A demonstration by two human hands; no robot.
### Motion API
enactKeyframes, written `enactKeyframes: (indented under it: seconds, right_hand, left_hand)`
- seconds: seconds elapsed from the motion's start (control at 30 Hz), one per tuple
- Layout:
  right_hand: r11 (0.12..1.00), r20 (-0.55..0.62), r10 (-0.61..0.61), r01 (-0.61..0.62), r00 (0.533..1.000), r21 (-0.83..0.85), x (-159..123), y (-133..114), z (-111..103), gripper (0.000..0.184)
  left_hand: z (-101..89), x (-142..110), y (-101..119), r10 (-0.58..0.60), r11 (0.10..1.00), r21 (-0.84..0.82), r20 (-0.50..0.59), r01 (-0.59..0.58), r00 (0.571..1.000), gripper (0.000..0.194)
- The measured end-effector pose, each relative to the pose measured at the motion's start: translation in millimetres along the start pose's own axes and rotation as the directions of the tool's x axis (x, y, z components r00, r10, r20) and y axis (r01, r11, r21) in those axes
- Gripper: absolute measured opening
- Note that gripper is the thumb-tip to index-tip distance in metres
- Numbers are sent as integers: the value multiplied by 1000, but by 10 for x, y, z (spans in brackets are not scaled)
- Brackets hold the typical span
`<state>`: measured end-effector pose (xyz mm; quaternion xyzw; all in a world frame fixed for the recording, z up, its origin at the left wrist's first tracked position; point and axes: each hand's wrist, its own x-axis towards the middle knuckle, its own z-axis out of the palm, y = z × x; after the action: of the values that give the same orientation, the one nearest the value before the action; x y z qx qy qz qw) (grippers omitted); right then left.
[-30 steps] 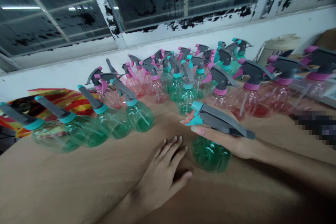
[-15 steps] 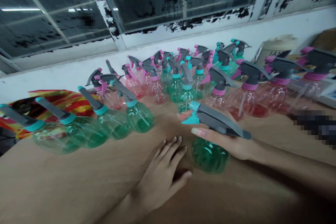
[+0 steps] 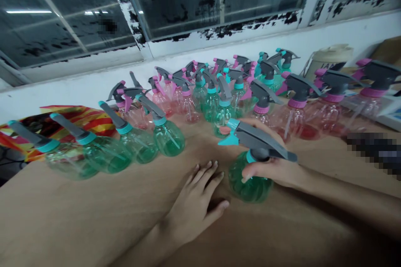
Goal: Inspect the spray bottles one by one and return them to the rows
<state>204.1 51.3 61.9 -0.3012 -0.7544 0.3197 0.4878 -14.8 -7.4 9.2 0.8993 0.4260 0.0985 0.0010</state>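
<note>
A green spray bottle (image 3: 247,179) with a grey trigger head and teal nozzle stands on the brown table (image 3: 78,217) in front of me. My right hand (image 3: 275,167) is wrapped round its neck, just under the trigger head. My left hand (image 3: 196,204) lies flat on the table just left of the bottle, fingers stretched out and slightly apart, holding nothing.
A row of green spray bottles (image 3: 125,146) runs along the left. Several pink and green ones (image 3: 219,96) crowd the back by the white wall and window. Pink bottles (image 3: 326,104) stand at the right. A red-yellow bag (image 3: 81,119) lies far left, a cream container (image 3: 332,56) at back right.
My right hand has slid down from the trigger head to the bottle's neck. The left hand has stayed flat on the table.
</note>
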Motion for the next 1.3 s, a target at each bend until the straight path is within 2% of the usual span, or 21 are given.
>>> enactKeyframes:
  seconds: [0.1, 0.2, 0.37, 0.43, 0.63, 0.8, 0.97, 1.1, 1.3]
  right_hand:
    - [996, -100, -46, 52, 994, 66, -21, -7, 13, 59]
    - [993, -167, -99, 108, 981, 49, -34, -30, 25, 56]
    - [998, -170, -55, 47, 984, -52, -48, -59, 3, 52]
    - [996, -150, -24, 12, 988, -86, -88, -46, -31, 52]
    - [968, 7, 87, -83, 996, -236, -331, -34, -217, 59]
    - [883, 72, 189, -137, 979, -448, -353, -227, -282, 31]
    - [864, 117, 165, -87, 979, -497, -82, -221, -69, 35]
    - [868, 52, 66, -32, 996, -496, 223, -52, 237, 42]
    - [842, -16, 39, -41, 999, -538, 668, 190, 562, 40]
  left_hand:
    - [-13, 10, 8, -5, 1000, 22, 23, 5, 1000, 56]
    - [-26, 18, 15, -11, 1000, 28, 54, 10, 998, 55]
    - [-31, 21, 1, 7, 1000, 11, 62, -8, 998, 54]
    - [-25, 20, -9, 8, 1000, 8, 52, -9, 999, 52]
    - [-33, -32, -52, 21, 1000, 1, 22, -21, 1000, 48]
    - [-70, -182, -130, -5, 1000, 29, 12, 4, 1000, 46]
    - [-85, -306, -192, -16, 999, 42, -12, 17, 1000, 47]
    - [-83, -339, -199, -21, 998, 57, -16, 22, 1000, 47]
    - [-95, -338, -169, -52, 996, 68, 37, 49, 998, 49]
